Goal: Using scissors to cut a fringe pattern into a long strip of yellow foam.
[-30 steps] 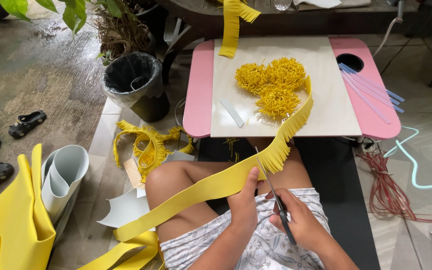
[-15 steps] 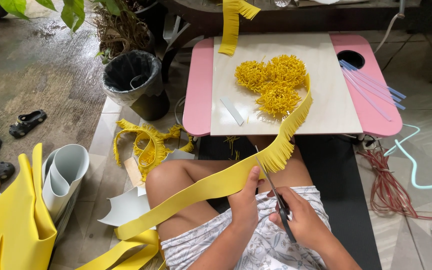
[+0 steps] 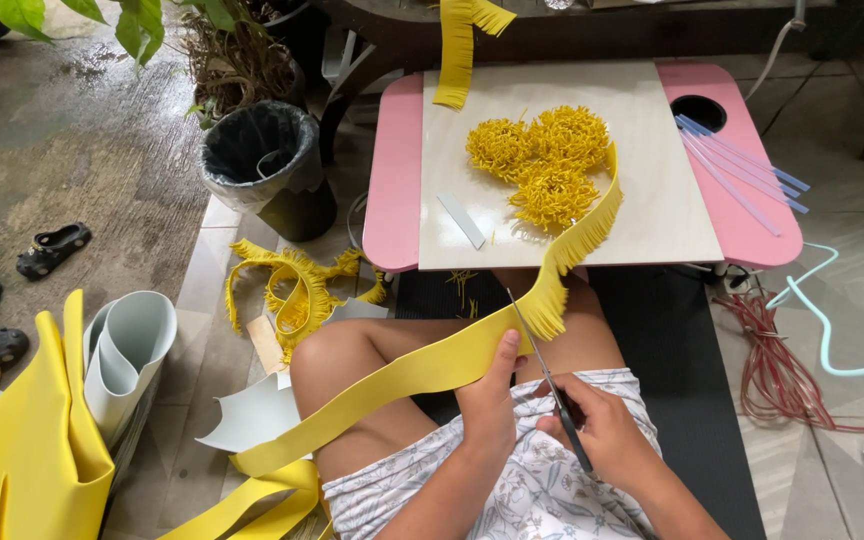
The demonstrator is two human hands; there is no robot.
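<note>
1. Wet-looking concrete lay at the 10 o'clock side of the view, and a pink worktop (image 3: 395, 190) with a pale wooden board (image 3: 652, 200) stood at 12 o'clock, above the person's bare knees.
2. On the board rested three yellow fringed pompoms (image 3: 544, 160), a small white strip (image 3: 462, 220) at their 8 o'clock, and pale blue sticks (image 3: 737, 170) at their 3 o'clock.
3. A black bin (image 3: 262, 165) stood at 9 o'clock from the worktop, and loose fringed offcuts (image 3: 292, 290) lay on the floor below it.
4. The yellow foam strip (image 3: 402, 375) ran from 7 o'clock, over the lap, and up to the board at 1 o'clock; its upper part was already cut into a fringe.
5. The left hand (image 3: 492, 400) was pinching the strip, thumb on top, just beside the cutting place.
6. The right hand (image 3: 607, 430) was closed around the handles of the scissors (image 3: 547, 375), whose blades pointed to 11 o'clock and met the strip edge.
7. I judged the foam light, soft and bendable, and not slippery; the fringe looked easy to tear.
8. It seemed best to hold it on the uncut band, close to the blades, so that it stayed tight.
</note>
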